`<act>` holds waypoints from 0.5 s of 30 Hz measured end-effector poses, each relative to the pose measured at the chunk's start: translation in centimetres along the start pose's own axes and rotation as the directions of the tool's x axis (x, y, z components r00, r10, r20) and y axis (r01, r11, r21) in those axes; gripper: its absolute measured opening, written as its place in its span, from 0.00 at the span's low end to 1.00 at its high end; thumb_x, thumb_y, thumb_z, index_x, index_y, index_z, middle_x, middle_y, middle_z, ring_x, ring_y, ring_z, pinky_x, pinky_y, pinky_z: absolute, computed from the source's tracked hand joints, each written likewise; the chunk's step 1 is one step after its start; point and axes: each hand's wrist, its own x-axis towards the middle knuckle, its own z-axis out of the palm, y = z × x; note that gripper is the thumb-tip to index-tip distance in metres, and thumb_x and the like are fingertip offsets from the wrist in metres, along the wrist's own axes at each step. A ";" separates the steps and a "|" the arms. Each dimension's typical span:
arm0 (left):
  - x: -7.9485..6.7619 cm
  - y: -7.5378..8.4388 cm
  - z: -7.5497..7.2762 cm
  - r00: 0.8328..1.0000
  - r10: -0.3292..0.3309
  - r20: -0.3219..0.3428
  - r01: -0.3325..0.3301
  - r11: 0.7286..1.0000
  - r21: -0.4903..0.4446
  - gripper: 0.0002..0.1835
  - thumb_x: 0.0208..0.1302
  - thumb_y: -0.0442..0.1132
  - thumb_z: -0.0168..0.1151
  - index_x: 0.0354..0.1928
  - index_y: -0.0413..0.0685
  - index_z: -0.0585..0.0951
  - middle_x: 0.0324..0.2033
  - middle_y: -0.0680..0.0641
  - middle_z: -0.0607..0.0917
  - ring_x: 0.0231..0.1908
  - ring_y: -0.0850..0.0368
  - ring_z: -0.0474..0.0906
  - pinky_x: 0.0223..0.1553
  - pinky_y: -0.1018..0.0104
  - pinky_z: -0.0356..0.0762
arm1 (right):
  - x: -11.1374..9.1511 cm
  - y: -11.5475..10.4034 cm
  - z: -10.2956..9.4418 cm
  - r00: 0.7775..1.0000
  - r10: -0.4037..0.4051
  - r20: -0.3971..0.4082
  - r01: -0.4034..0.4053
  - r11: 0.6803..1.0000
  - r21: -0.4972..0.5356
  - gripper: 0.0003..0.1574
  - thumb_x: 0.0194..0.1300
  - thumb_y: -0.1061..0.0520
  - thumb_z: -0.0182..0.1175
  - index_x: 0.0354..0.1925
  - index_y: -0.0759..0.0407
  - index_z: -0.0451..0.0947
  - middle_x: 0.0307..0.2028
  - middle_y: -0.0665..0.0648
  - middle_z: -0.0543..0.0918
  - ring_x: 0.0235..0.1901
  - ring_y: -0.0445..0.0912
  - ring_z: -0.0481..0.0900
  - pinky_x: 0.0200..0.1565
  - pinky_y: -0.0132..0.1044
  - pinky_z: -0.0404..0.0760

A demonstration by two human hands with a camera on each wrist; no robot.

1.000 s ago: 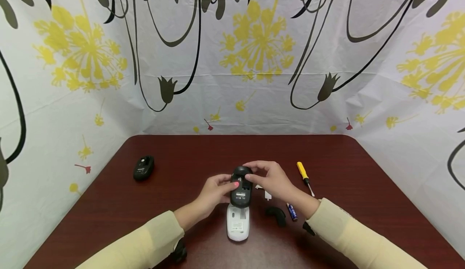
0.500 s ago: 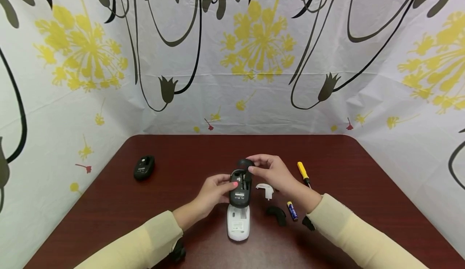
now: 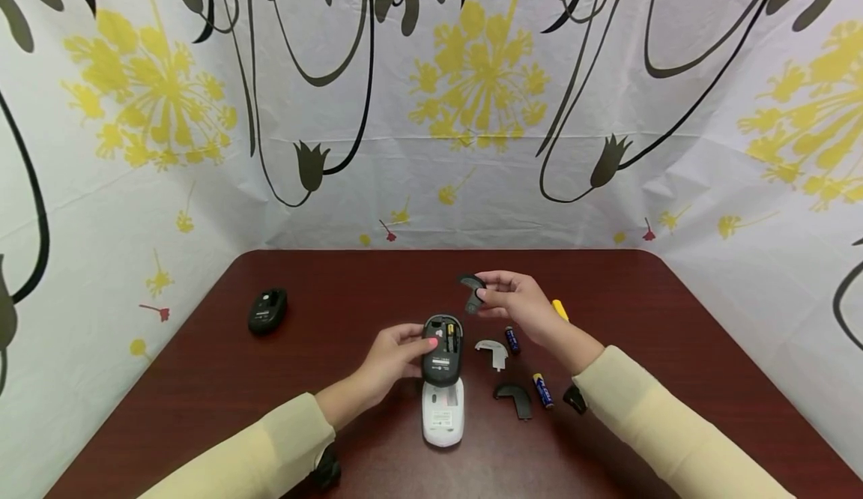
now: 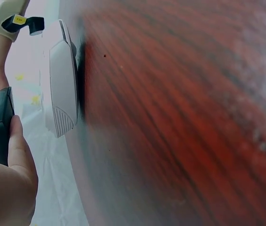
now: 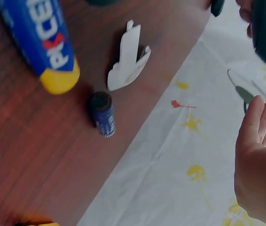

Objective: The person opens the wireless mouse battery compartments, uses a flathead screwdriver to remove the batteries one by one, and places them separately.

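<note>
My left fingers (image 3: 419, 347) grip the black mouse (image 3: 441, 363); my right fingers (image 3: 494, 296), farther out, pinch a dark cover (image 3: 473, 304). Opening looks done; letting go should need care.

Held mouse (image 3: 441, 357) black; held cover (image 3: 472, 303) perhaps charcoal; backdrop (image 3: 391, 117) yellow-flowered.

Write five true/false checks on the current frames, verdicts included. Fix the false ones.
1. The left grip holds a black mouse. True.
2. The right grip holds a screwdriver. False: the right grip holds a curved black cover.
3. Two loose batteries lie on the table. True.
4. The held mouse's battery compartment is covered. False: the battery compartment is open.
5. The white mouse lies underside up. True.
</note>
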 end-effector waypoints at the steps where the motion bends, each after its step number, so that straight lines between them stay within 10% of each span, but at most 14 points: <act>1: 0.0 0.1 0.0 1.000 0.000 0.001 0.000 1.000 0.000 0.24 0.64 0.33 0.62 0.58 0.25 0.72 0.46 0.34 0.83 0.37 0.50 0.84 0.38 0.55 0.85 | 0.2 0.0 -0.2 1.000 0.004 -0.002 -0.004 1.000 0.004 0.27 0.68 0.63 0.59 0.62 0.69 0.69 0.41 0.60 0.81 0.39 0.48 0.84 0.49 0.50 0.81; 15: -0.6 0.5 0.1 1.000 -0.016 0.005 0.016 1.000 0.019 0.26 0.65 0.35 0.62 0.61 0.26 0.70 0.48 0.34 0.82 0.40 0.49 0.84 0.40 0.55 0.84 | 3.1 1.6 -1.4 0.990 0.120 -0.074 -0.120 0.993 0.005 0.21 0.67 0.67 0.59 0.57 0.71 0.70 0.42 0.62 0.79 0.37 0.48 0.84 0.47 0.45 0.83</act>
